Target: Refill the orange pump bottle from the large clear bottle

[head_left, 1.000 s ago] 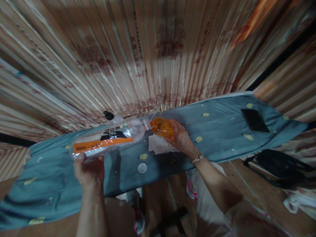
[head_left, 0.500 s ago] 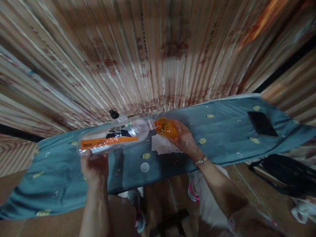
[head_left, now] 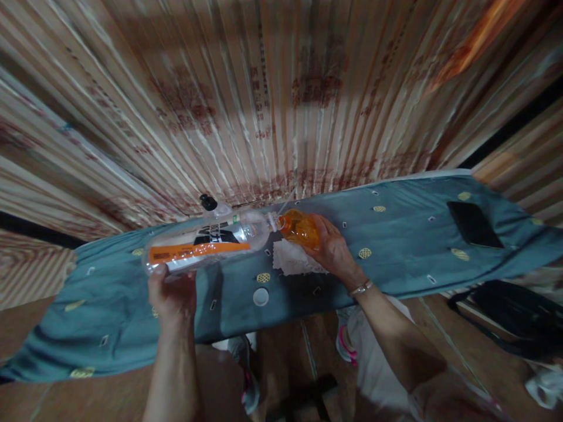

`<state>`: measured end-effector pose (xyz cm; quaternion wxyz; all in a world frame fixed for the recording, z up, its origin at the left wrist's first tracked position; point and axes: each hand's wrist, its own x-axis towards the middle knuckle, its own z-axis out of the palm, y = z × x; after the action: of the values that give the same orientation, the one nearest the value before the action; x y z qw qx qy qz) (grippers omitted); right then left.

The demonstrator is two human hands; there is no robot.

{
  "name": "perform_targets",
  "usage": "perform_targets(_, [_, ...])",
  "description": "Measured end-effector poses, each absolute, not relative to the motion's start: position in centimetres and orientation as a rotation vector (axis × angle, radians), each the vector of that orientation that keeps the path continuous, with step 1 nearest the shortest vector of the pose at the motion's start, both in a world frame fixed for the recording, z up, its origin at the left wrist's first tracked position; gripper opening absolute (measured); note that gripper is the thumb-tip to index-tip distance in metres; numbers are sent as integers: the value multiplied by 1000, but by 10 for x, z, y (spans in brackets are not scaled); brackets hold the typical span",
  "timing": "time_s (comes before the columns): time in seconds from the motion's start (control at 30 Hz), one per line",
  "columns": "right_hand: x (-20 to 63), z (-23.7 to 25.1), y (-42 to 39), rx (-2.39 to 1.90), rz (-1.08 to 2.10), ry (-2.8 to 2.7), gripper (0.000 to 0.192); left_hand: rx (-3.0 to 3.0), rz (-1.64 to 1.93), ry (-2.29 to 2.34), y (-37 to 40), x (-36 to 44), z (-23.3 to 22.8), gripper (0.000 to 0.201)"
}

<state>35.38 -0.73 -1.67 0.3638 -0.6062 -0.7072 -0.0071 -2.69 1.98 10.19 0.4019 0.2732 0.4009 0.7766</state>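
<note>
**Pour in progress: big bottle tipped into small orange bottle**

Left hand [head_left: 172, 296] is wrapped around the base end of the large clear bottle [head_left: 206, 246], fingers closed on it, holding it nearly level above the board with its neck pointing right. The orange label strip faces up. A black-topped object [head_left: 208, 202] sits just behind it, partly hidden.

The neck of the large bottle meets the mouth of the small orange bottle [head_left: 302, 230]. Whether liquid is passing cannot be made out. The small bottle's fill level is not readable either, so I judge the transfer under way, not finished.

A white cap [head_left: 261, 296] lies loose on the ironing board cover [head_left: 396, 258]; capping is still to do. A white cloth [head_left: 292, 265] lies under the bottles' junction.

Right hand [head_left: 333, 251] curls closed around the small orange bottle, steadying it tilted. Far right, a dark phone [head_left: 474, 224] lies flat on the cover, well apart.
</note>
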Motion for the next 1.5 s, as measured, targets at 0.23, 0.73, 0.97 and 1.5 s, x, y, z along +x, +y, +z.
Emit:
perform_targets(0.23, [353,-14,-8,-1556,-32,-1814,99,692,1950,992,20,-29,99,53])
perform_targets(0.73, [354,-13,-9,-1562,-10,-1811,99,783,1922,1020,21,-36,89,52])
perform_targets(0.97, [355,-17,-8,-1577,-15,-1801,98,863,1917,1023,20,-34,92,49])
perform_targets(1.5, [355,-10,-10,-1588,16,-1803,102,861,1922,1020,17,-29,98,55])
